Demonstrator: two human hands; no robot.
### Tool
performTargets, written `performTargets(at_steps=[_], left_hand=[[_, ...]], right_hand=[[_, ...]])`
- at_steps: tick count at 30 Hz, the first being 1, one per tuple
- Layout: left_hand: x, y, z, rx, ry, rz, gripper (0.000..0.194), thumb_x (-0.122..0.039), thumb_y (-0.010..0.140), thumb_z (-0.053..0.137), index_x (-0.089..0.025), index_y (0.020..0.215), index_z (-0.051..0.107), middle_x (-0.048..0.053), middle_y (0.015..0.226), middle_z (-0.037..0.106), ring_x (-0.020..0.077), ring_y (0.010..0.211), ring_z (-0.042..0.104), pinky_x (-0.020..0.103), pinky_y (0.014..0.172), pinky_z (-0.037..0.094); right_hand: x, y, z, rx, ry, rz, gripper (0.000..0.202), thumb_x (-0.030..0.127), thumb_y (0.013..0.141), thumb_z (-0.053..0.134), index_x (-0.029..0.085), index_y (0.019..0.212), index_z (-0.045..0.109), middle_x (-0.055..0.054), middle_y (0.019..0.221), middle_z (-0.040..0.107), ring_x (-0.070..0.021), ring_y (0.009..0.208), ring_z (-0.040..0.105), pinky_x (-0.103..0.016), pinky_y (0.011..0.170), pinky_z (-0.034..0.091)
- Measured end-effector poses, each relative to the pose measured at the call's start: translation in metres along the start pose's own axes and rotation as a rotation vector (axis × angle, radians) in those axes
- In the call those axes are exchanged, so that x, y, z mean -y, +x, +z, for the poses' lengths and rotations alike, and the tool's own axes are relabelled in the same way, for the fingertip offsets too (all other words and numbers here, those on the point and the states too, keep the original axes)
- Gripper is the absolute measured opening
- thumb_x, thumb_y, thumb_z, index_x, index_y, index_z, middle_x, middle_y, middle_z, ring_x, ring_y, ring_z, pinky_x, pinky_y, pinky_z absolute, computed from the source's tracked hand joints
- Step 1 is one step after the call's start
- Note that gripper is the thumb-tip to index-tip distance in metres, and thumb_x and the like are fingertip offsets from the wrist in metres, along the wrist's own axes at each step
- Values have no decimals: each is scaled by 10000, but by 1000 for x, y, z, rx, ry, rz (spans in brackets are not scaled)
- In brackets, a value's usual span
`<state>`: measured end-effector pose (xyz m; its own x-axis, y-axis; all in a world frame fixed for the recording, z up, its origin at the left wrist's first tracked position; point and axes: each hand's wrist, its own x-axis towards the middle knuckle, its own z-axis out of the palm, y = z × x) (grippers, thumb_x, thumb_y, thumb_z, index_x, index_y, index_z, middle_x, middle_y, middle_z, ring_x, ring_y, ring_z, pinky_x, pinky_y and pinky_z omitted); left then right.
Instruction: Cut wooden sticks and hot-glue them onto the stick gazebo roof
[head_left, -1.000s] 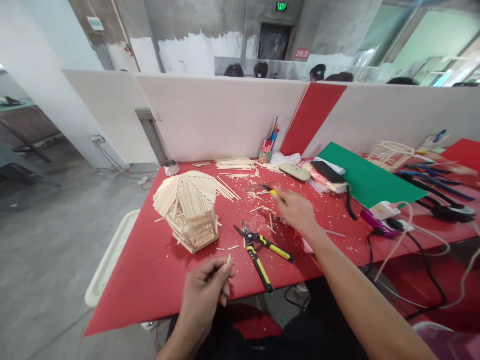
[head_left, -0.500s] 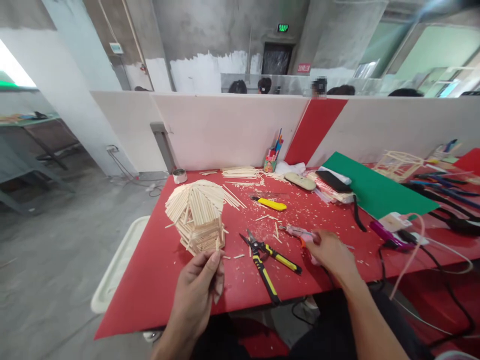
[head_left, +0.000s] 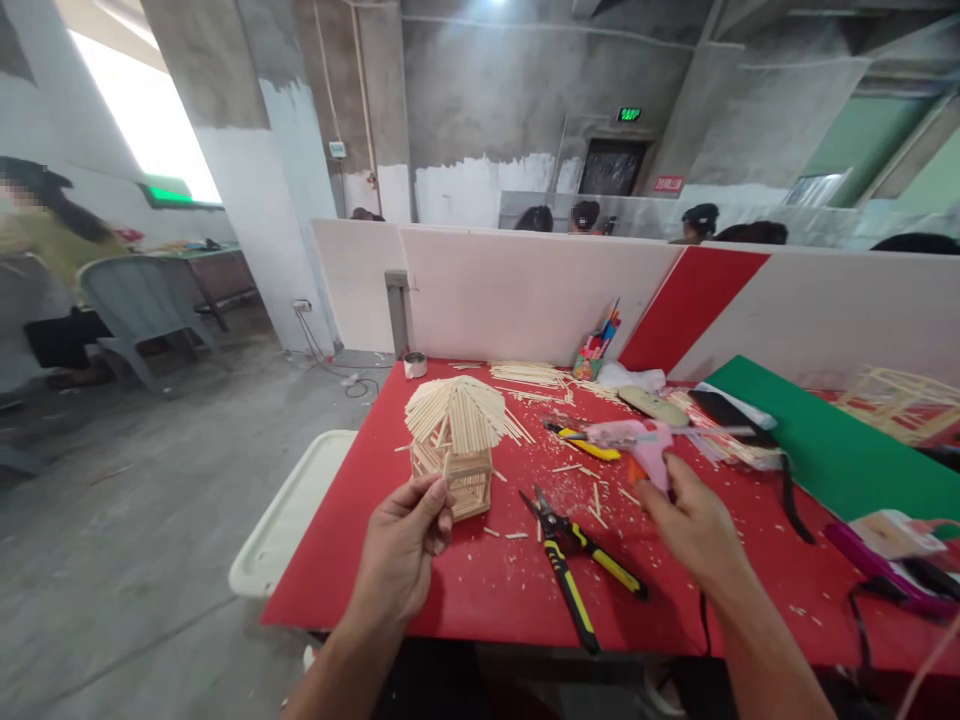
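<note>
My left hand [head_left: 409, 535] pinches a short thin wooden stick [head_left: 448, 467], held upright in front of a small house model [head_left: 459, 440] built from wooden sticks. The model stands on the red tabletop with a fanned, umbrella-like roof; my fingers partly overlap its lower left side. My right hand [head_left: 690, 515] is wrapped around the handle of a pink glue gun [head_left: 634, 438], lifted above the table with its nozzle pointing left toward the model. Between the hands lie pruning shears [head_left: 570, 555] with black and yellow handles, jaws apart. Behind the nozzle rests a yellow utility knife [head_left: 600, 450].
Loose sticks [head_left: 529, 374] and scraps litter the red table [head_left: 360, 560]. Toward the back stand a tape roll [head_left: 415, 365] and a pen cup [head_left: 590, 360]. A green board [head_left: 817, 440] and a purple power strip [head_left: 885, 575] are at right. A person [head_left: 56, 225] sits far left.
My right hand has raised the glue gun off the table. My left hand has lifted the stick slightly higher beside the model. The view has shifted left and up.
</note>
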<state>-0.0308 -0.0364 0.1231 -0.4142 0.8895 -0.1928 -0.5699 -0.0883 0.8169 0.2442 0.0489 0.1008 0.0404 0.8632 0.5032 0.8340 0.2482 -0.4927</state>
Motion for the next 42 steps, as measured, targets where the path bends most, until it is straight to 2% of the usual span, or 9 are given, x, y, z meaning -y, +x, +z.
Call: performTargets(at_steps=[2,4,6,9,16,25,34,38,42], left_hand=[[-1,2,2,18,3,8,319,-295,494,857,-116,705,700,0,543,616,42,411,469,128,339,313],[-2,3,3,27,23,48,311,-303,517,847,-117,716,697,-5,517,608,47,409,470,130,342,323],[-3,5,1,8,63,120,300,-307,540,835,-121,727,692,-15,474,590,58,399,468,141,347,340],[-4,8,-7,-46,156,235,282,-309,580,814,-124,752,690,-17,467,594,72,392,470,167,358,369],[-8,8,-15,-133,392,413,197,-310,649,764,-155,753,702,-8,497,618,109,433,530,198,395,417],[-7,6,-11,-162,435,499,137,-291,646,752,-179,709,705,-4,542,634,117,454,558,204,424,448],[-7,4,-12,-154,441,477,155,-303,655,752,-170,721,708,-4,518,620,109,434,526,205,414,425],[-3,7,-13,-134,361,378,236,-328,634,774,-148,769,703,-13,472,597,93,406,484,191,384,389],[0,10,-9,-58,180,222,280,-355,599,794,-136,730,677,-27,445,566,66,381,455,153,344,336]], right_hand=[[48,11,-12,117,98,-81,172,343,786,453,208,858,532,34,551,523,-146,446,474,-258,434,362],[92,21,-22,126,118,-269,156,362,758,490,211,795,483,45,559,478,-126,466,437,-244,457,340],[123,29,-26,51,26,-420,242,429,739,534,202,807,487,20,623,503,-136,528,456,-252,494,335],[144,34,-21,-110,-151,-522,296,461,766,534,187,879,530,-16,696,554,-168,604,497,-260,515,301],[142,37,-4,-153,-240,-636,241,361,814,472,168,931,555,-46,735,589,-179,613,512,-263,512,283],[141,33,-5,-134,-222,-658,201,318,820,460,175,926,554,-25,699,576,-159,597,520,-251,504,274],[137,33,-5,-133,-222,-629,184,316,814,452,178,888,549,-29,698,585,-161,597,527,-247,495,260],[136,33,-5,-146,-213,-624,197,310,822,444,175,912,557,-32,706,595,-165,609,536,-248,503,274],[136,32,-2,-155,-210,-631,222,313,828,436,170,945,559,-42,724,613,-165,605,541,-248,493,272]])
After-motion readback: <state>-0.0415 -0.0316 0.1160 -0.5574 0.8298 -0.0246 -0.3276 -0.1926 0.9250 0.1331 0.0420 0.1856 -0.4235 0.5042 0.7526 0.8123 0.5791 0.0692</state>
